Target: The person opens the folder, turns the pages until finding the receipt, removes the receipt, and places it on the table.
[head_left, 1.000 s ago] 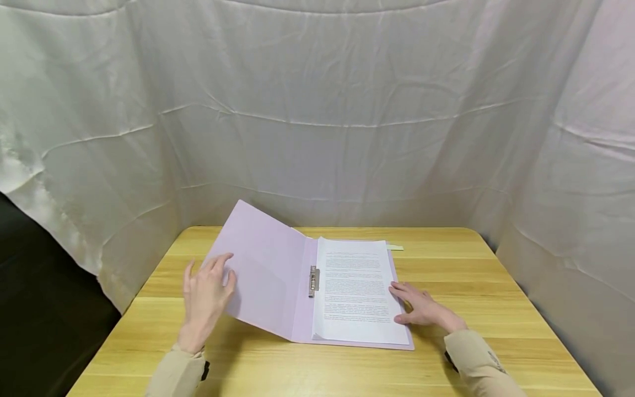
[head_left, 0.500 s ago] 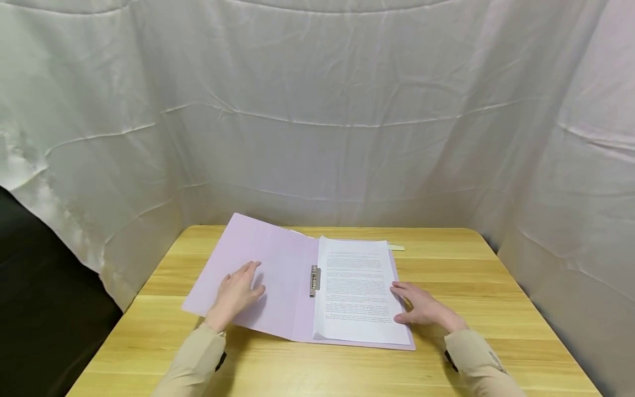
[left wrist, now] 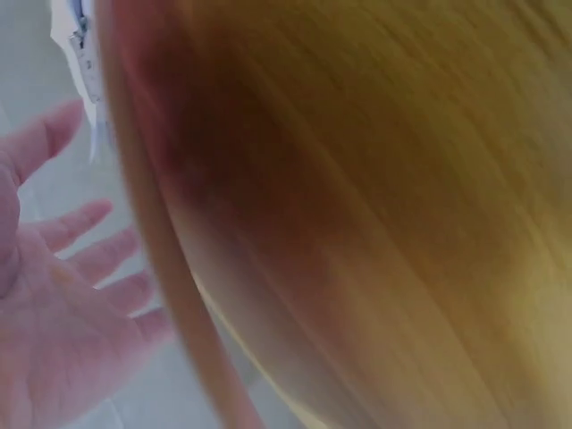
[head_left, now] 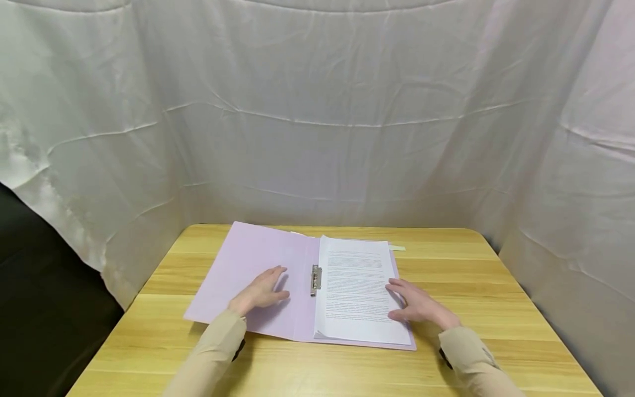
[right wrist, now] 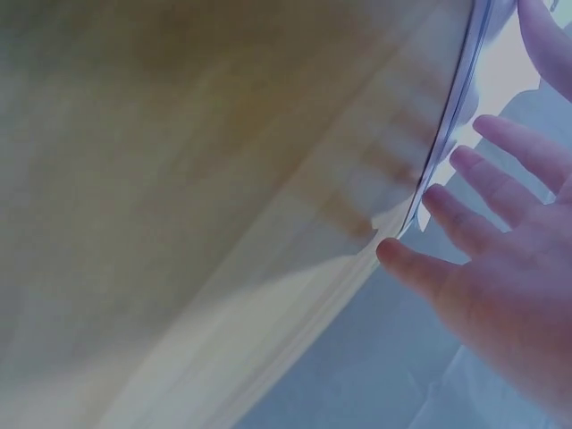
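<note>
A light purple folder (head_left: 248,248) lies spread on the table, its left cover tilted slightly up at the outer edge. On its right side rests a stack of printed paper (head_left: 354,286), beside a metal clip (head_left: 314,280) at the spine. My left hand (head_left: 260,290) is over the inside of the left cover, fingers extended toward the clip; whether it touches the cover I cannot tell. My right hand (head_left: 419,303) is at the right edge of the paper and folder, fingers spread. In the right wrist view the fingers (right wrist: 500,188) look straight, holding nothing.
A pale yellow strip (head_left: 397,248) sticks out at the folder's upper right. The wooden table (head_left: 486,286) carries the folder, with grey cloth (head_left: 327,138) hanging behind and on both sides. Dark material (head_left: 44,298) shows at the far left.
The left cover has come down flatter toward the table. My left hand has moved right from the cover's outer edge to over its middle. My right hand has shifted slightly left.
</note>
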A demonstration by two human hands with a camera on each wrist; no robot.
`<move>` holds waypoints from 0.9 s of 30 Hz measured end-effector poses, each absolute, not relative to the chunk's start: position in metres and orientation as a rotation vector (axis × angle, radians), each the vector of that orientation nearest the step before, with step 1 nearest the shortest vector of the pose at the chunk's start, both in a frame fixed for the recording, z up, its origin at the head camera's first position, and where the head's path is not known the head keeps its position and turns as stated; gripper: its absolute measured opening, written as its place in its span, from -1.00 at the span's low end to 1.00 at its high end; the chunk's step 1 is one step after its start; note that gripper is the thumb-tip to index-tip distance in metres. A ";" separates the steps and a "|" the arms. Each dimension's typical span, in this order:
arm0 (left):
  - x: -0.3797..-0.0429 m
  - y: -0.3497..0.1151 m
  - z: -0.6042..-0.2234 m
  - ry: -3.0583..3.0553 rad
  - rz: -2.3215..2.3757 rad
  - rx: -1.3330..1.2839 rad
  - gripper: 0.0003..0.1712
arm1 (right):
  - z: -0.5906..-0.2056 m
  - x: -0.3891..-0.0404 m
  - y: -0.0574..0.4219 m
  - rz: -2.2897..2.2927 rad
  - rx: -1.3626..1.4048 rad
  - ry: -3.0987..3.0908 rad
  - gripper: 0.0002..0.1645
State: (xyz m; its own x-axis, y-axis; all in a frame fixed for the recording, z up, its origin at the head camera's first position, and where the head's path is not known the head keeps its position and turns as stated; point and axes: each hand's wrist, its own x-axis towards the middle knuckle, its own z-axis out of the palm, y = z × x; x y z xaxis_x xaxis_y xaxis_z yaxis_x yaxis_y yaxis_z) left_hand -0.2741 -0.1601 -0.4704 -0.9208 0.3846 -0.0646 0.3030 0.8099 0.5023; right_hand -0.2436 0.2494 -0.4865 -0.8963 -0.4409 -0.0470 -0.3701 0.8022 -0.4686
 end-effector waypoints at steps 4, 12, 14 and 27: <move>-0.283 -0.157 -0.475 2.809 0.758 0.597 -0.15 | -0.488 -0.247 0.245 -0.689 -0.592 2.832 -0.08; -0.296 -0.149 -0.485 2.788 0.779 0.628 -0.14 | -0.489 -0.255 0.238 -0.672 -0.530 2.825 -0.05; -0.298 -0.146 -0.487 2.771 0.773 0.616 -0.12 | -0.490 -0.256 0.238 -0.653 -0.538 2.828 -0.05; -0.300 -0.135 -0.488 2.698 0.634 0.591 -0.03 | -0.487 -0.255 0.242 -0.606 -0.562 2.856 -0.07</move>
State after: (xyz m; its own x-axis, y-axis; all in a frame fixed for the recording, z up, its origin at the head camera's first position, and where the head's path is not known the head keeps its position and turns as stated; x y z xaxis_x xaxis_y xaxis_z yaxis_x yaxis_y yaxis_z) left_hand -0.3005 -0.1352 -0.4877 -0.8681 0.4557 -0.1968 0.3203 0.8171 0.4792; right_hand -0.2550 0.2416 -0.4868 -0.9150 -0.3945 -0.0843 -0.3263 0.8467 -0.4204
